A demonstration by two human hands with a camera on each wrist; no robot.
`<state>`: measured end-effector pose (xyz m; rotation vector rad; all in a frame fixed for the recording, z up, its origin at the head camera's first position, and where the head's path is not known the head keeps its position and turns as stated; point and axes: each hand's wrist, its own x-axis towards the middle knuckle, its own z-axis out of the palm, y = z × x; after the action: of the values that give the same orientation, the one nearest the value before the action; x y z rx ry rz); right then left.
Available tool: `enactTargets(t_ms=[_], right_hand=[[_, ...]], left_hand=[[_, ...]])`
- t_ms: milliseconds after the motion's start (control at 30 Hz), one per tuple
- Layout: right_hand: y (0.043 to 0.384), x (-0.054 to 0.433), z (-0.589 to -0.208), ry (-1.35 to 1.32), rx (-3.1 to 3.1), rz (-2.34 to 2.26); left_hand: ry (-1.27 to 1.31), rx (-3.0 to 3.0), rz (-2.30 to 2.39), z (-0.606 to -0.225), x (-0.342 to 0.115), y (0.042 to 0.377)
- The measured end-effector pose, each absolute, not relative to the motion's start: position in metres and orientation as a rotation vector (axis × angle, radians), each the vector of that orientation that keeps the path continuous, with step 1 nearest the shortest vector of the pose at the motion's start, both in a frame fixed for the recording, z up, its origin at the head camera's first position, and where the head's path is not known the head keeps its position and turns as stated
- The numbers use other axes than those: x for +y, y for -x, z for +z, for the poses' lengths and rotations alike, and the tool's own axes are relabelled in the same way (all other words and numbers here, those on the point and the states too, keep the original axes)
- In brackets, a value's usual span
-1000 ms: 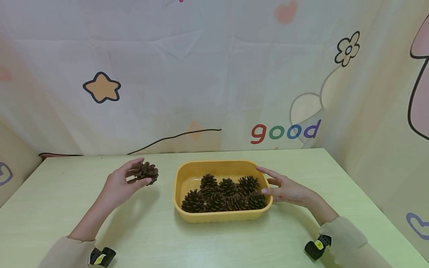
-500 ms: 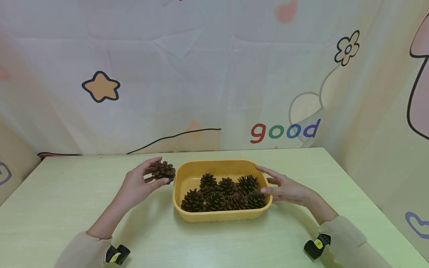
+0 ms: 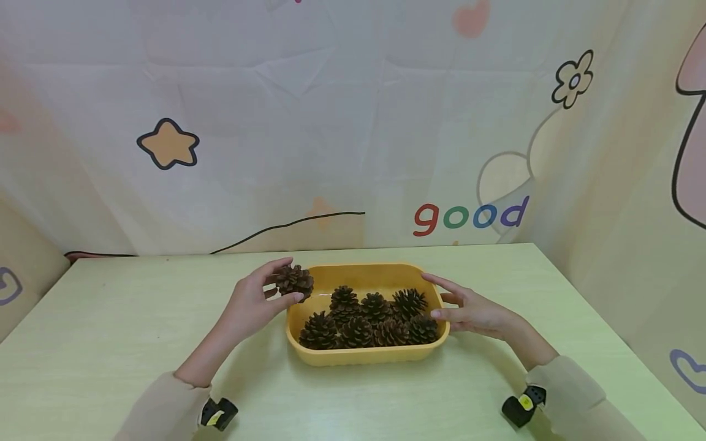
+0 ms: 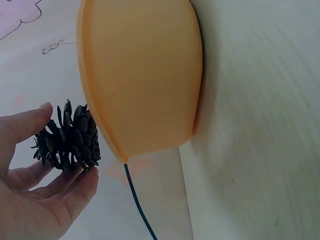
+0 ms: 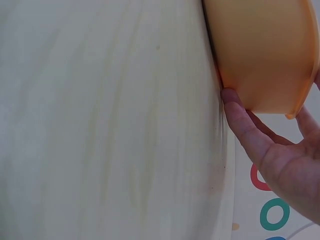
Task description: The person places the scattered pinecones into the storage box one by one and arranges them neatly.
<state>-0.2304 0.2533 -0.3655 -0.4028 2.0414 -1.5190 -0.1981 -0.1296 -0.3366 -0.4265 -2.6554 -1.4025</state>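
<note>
A brown pine cone (image 3: 295,282) is pinched between the thumb and fingers of my left hand (image 3: 255,306). It overlaps the back left corner of a yellow plastic basin (image 3: 371,355) in the head view. Seen from the left wrist, the pine cone (image 4: 70,137) is up at rim height, beside the basin's outer wall (image 4: 145,75). Several other pine cones (image 3: 355,332) lie in the basin, mostly toward its front and right. My right hand (image 3: 477,312) grips the basin's right end, the thumb over the rim; in the right wrist view a fingertip (image 5: 230,95) touches the wall's lower edge.
The basin stands on a pale green wood-grain table (image 3: 353,404). Behind it hangs a printed cloth (image 3: 276,153) with a star, a flower and the word "good". A black device with a yellow label (image 3: 217,414) is strapped to each wrist.
My left hand has carried the pine cone rightward, from left of the basin to over its back left corner. My right hand and the basin have stayed in place.
</note>
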Motion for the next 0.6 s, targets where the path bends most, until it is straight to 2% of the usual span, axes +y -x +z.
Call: enactTargets(t_ms=[600], right_hand=[[0.23, 0.253, -0.366, 0.388, 2.063, -1.505]], left_hand=[[0.476, -2.698, -1.258, -0.353, -0.107, 0.207]])
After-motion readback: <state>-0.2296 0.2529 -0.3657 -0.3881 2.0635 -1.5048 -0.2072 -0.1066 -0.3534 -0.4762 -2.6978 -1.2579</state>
